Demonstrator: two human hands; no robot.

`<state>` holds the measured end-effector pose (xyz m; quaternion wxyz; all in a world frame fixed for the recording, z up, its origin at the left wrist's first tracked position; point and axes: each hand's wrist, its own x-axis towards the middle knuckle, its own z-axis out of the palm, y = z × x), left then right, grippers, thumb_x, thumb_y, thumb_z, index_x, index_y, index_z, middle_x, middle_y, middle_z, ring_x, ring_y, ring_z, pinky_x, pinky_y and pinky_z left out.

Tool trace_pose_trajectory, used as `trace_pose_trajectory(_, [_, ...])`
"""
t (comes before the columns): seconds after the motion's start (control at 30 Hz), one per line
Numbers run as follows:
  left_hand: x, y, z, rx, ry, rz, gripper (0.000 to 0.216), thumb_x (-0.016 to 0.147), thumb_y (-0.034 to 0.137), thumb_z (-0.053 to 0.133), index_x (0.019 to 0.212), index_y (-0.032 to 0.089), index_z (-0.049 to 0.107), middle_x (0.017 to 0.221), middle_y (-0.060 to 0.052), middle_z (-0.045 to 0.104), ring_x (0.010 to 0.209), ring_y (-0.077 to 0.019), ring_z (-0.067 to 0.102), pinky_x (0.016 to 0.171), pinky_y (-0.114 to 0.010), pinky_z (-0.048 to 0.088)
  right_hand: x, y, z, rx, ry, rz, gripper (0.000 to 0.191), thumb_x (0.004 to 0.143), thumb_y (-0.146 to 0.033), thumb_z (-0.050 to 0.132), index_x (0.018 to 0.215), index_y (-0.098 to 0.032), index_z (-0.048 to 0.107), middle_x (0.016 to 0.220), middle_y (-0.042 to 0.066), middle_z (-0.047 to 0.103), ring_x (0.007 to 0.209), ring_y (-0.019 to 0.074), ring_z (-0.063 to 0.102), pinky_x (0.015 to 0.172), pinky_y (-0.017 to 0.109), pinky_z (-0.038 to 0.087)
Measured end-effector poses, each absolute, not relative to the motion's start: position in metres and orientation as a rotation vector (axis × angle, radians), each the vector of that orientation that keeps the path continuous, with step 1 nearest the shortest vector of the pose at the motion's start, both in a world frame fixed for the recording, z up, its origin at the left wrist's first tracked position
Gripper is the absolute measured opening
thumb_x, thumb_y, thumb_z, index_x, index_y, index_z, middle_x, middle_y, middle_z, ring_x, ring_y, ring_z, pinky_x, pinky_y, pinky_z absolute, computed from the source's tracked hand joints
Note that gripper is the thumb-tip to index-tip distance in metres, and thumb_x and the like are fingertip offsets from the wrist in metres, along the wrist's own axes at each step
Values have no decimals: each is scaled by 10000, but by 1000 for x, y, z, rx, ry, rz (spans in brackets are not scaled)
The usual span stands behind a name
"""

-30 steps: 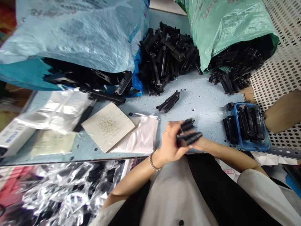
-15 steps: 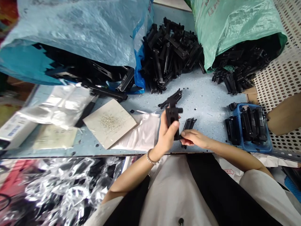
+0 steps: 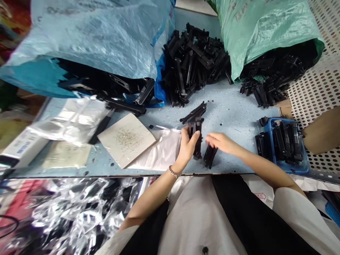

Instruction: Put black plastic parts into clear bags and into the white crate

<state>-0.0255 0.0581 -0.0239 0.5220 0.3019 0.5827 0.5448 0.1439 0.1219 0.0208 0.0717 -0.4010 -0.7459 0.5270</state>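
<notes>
Nearest, below the table edge, crumpled clear plastic (image 3: pixel 82 219) is seen, glossy and wrinkled, with dark shapes among it. Above the edge, a beaded bracelet (image 3: pixel 173 171) is worn at the wrist of the left hand (image 3: pixel 187 148), by which a held black part (image 3: pixel 196 136) is grasped, thumb on one side and fingers on the other, over the table. By the right hand (image 3: pixel 220 141) a second black part (image 3: pixel 210 156) is neared at its far end; the fingers are bent and blurred, and whether it is gripped or merely touched cannot be told.

The parts are judged light and stiff, probably moulded plastic (the faint sheen suggests it), a little slippery, with thin ends that might snap if bent. They are best taken by the long sides, around the middle.

Just beyond, thin, limp white plastic sheets (image 3: pixel 162 150) are partly covered by a flat beige tile (image 3: pixel 119 156), strewn with fine grains. To the right, more parts are held in a smooth blue tray (image 3: pixel 290 167). Farther off, a third black part (image 3: pixel 195 111) is laid aslant on the pale, speckled tabletop (image 3: pixel 236 109). Farthest, an angular, tangled heap (image 3: pixel 195 60) is flanked by a creased blue bag (image 3: pixel 101 42) and a green bag (image 3: pixel 271 28).
</notes>
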Motion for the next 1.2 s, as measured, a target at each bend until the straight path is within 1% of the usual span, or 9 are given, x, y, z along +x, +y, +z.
trace_pose_trajectory(0.1, [-13,50,-54,1022,1576,1162,336,934,438,609,1156,186,622,1109,-99,666,1096,-270,614,1008,-434,468,133,176,12,-1184,-2436,764,253,1015,-229,471,1186,-206,655,1207,124,666,1173,266,600,1014,433,472])
trace_pose_trajectory(0.2, [1,42,-76,1337,1694,1078,372,949,370,577,1264,178,618,1323,-174,597,1304,-341,517,1151,-570,342,114,222,-5,-1017,-2737,417,476,941,-90,542,1401,-213,563,1532,143,483,1485,310,341,1200,532,278])
trace_pose_trajectory(0.27, [3,43,-83,1379,1680,1070,402,943,381,588,1288,177,611,1380,-189,557,1352,-351,486,1170,-584,325,103,239,-14,-989,-2888,339,435,930,-86,583,1353,-184,600,1479,160,533,1454,325,375,1200,552,243])
trace_pose_trajectory(0.43, [-18,77,-67,746,1416,1385,646,890,545,651,1423,235,455,1411,-143,545,1298,-249,558,1076,-421,467,100,212,-11,-1233,-2701,526,160,990,-253,611,1106,-158,666,1153,136,646,1108,270,589,967,413,444])
trace_pose_trajectory(0.57, [-28,95,-28,624,1147,1553,549,818,584,727,1219,234,591,1087,-40,678,1023,-174,645,925,-305,518,117,153,13,-1021,-2551,801,177,1047,-340,522,1020,-212,643,1012,57,648,929,199,622,801,310,458])
trace_pose_trajectory(0.7, [-28,84,13,736,1112,1420,407,765,504,810,992,195,673,837,9,655,768,-132,611,720,-245,509,135,125,38,-925,-2527,516,376,1079,-461,392,916,-203,612,830,51,620,753,205,574,747,351,423])
trace_pose_trajectory(0.9, [-27,66,43,566,983,1096,515,724,610,773,914,144,664,702,-32,668,534,-145,605,470,-253,468,143,156,51,-792,-2488,118,294,1065,-456,427,1052,-204,578,959,91,621,886,251,553,772,387,428])
trace_pose_trajectory(1.0, [-22,62,42,517,984,1018,562,700,650,764,869,130,635,665,-34,663,497,-139,598,442,-242,461,138,168,48,-756,-2512,271,266,1074,-420,419,967,-219,556,881,53,604,818,218,535,728,357,422])
trace_pose_trajectory(1.2, [-28,67,31,505,1081,1222,623,733,586,776,1164,162,626,692,21,654,518,-118,603,474,-225,467,134,140,50,-924,-2384,720,309,1097,-436,348,1002,-217,544,829,17,614,738,172,544,687,305,414])
